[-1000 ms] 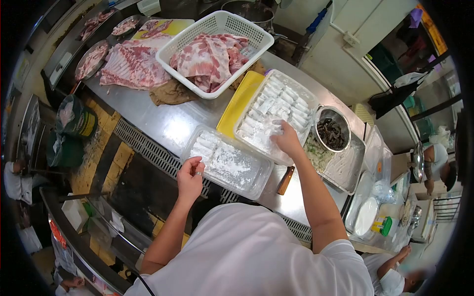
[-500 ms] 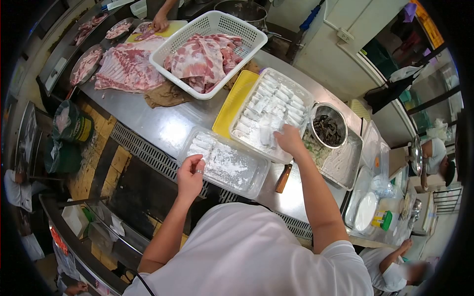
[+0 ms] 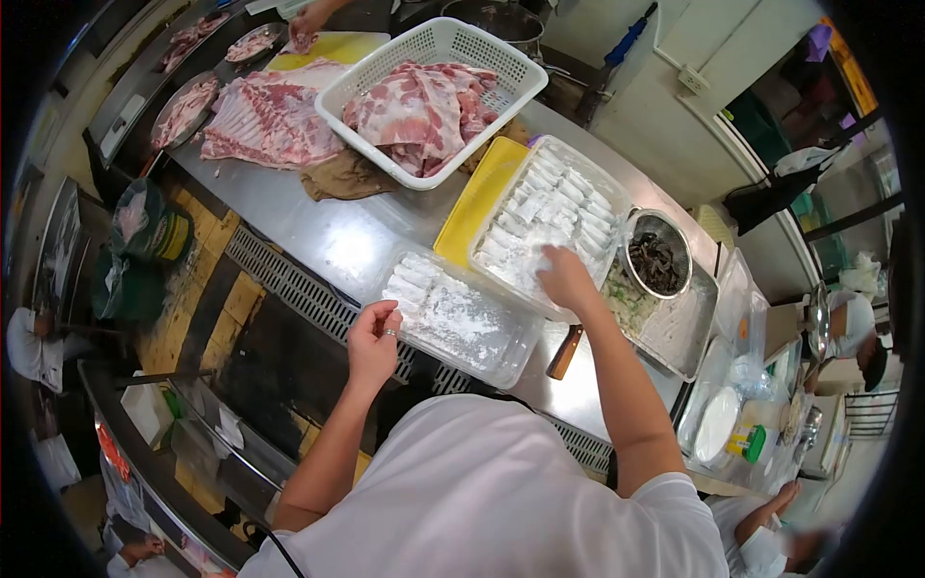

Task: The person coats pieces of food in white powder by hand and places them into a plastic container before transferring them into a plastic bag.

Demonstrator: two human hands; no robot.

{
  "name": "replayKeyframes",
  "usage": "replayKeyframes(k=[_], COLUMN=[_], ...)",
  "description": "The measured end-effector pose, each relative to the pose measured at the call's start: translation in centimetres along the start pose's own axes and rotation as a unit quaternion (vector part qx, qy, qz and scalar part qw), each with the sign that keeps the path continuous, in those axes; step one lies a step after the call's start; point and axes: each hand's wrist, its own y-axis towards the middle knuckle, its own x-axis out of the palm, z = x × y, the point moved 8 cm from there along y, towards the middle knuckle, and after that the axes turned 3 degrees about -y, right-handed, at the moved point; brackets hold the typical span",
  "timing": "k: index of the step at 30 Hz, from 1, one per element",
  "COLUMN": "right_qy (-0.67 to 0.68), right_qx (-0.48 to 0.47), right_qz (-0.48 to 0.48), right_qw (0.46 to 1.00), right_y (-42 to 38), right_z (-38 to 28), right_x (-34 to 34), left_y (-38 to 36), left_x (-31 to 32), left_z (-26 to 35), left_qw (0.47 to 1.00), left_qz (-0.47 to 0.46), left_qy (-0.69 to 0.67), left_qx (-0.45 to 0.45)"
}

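My left hand (image 3: 374, 337) is at the near left edge of a clear plastic tray (image 3: 515, 358), its fingers pressed together; whatever is between them is too small to name. White powder and a few powdered rolls (image 3: 412, 278) lie in that tray. Over the near part of a larger tray (image 3: 618, 175) is my right hand (image 3: 567, 277), fingers curled down at the powder, their tips partly hidden. Rows of white-dusted rolls (image 3: 554, 197) fill the rest of this tray. A wooden-handled knife (image 3: 565, 353) rests just below it.
A white basket (image 3: 332, 113) of meat stands on the steel table (image 3: 337, 233) beside a rib slab (image 3: 270, 120). A yellow board (image 3: 474, 197) lies under the large tray. Right are a bowl (image 3: 631, 236) of dark pieces and a metal tray (image 3: 696, 358). Another person's hand (image 3: 310, 19) is at back left.
My right hand has shifted slightly toward me within the large tray. The table and its contents appear a little farther right. The other person's hand has moved up toward the frame's top edge.
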Motion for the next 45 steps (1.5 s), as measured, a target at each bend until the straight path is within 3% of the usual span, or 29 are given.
replayKeyframes(k=[1, 4, 7, 8, 11, 13, 15, 18, 21, 23, 27, 30, 36, 45], right_qy=[-0.035, -0.024, 0.265, 0.358, 0.458, 0.481, 0.559, 0.574, 0.264, 0.150, -0.027, -0.004, -0.041, -0.024], right_qx=[-0.037, -0.033, 0.120, 0.096, 0.106, 0.154, 0.192, 0.250, 0.116, -0.004, -0.150, -0.163, -0.237, -0.245], right_qz=[-0.019, 0.047, 0.049, 0.064, 0.012, -0.056, -0.104, -0.145, -0.177, -0.215, -0.181, -0.227, -0.175, -0.164], right_qw=[0.999, 0.998, 0.956, 0.926, 0.882, 0.861, 0.800, 0.766, 0.941, 0.965, 0.972, 0.960, 0.955, 0.955], right_y=[-0.4, -1.0, -2.9, -2.8, -5.7, -7.4, -8.2, -8.4, -8.0, -8.2, -9.2, -8.6, -8.3, -7.9], right_z=[0.1, 0.6, -0.9, 0.1, -3.2, -5.6, -6.8, -7.6, -8.7, -10.4, -11.4, -12.2, -14.0, -13.5], right_x=[0.4, -1.8, -4.6, -3.2, -0.4, 4.1, 10.3, 16.9, 15.4, 13.2, 12.3, 12.9, 13.1, 12.7], left_y=[0.0, 0.3, 1.1, 1.3, 1.7, 1.9, 2.0, 2.0, 1.9, 1.7, 1.2, 2.0, 2.2, 1.7], left_x=[-0.2, -0.4, -1.0, -1.2, -2.0, -2.6, -3.2, -3.8, -4.1, -4.5, -4.6, -4.2, -4.2, -4.5], left_z=[0.0, 0.3, 0.6, 0.6, 0.2, -0.1, -0.4, -0.9, -1.6, -1.2, 2.0, -0.8, -2.3, -3.8], left_qw=[1.000, 1.000, 1.000, 1.000, 0.999, 0.999, 0.999, 0.998, 0.998, 0.995, 0.963, 0.966, 0.977, 0.990], left_qz=[-0.001, -0.001, 0.011, 0.014, 0.022, 0.027, 0.034, 0.044, 0.043, 0.050, 0.076, 0.029, 0.009, 0.049], left_qy=[0.001, 0.006, 0.020, 0.024, 0.026, 0.029, 0.038, 0.039, 0.048, 0.081, 0.244, 0.254, 0.215, 0.123], left_qx=[-0.001, 0.000, 0.004, 0.003, 0.009, 0.012, 0.011, 0.004, 0.000, 0.031, 0.088, 0.050, 0.009, -0.050])
